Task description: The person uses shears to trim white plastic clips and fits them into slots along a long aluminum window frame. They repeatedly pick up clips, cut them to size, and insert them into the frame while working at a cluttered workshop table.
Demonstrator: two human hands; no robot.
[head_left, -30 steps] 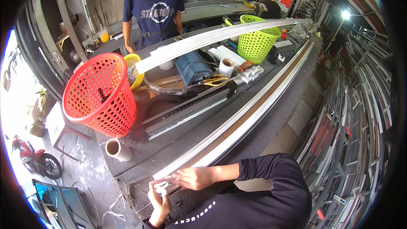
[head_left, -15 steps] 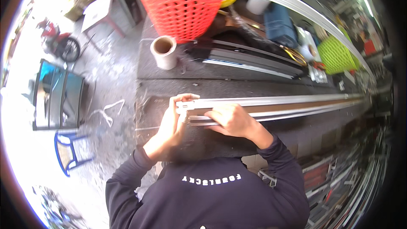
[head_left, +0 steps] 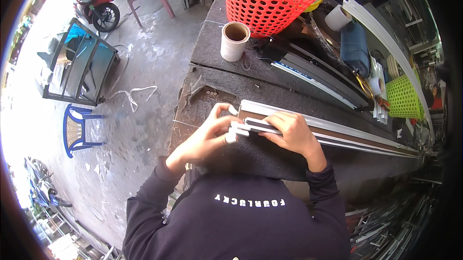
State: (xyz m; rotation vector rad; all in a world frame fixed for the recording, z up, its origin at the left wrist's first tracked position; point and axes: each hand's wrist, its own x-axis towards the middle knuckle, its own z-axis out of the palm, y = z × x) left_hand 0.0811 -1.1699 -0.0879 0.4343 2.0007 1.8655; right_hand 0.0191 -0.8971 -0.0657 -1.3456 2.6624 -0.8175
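Observation:
My left hand (head_left: 207,135) pinches a small white fitting (head_left: 239,129) between thumb and fingers, right at the end of a slim metal profile (head_left: 258,124). Whether the fitting touches or enters that end, I cannot tell. My right hand (head_left: 293,133) grips this profile from above, a little way behind its end, fingers wrapped over it. Beyond it and nearly parallel lies a long white rail (head_left: 260,108) with a brown face. Both run off to the right along the dark, carpet-covered workbench (head_left: 217,79).
A white cardboard-core roll (head_left: 233,48) and a red perforated basket (head_left: 270,7) stand at the back. Dark profiles (head_left: 313,74), yellow-handled scissors (head_left: 364,86) and a green basket (head_left: 405,96) are farther right. A blue chair (head_left: 73,130) stands on the floor left.
The view has swung, so the bench sits farther right. My left hand has shifted with the white fitting from the far rail's end to the nearer profile's end. My right hand keeps its grip.

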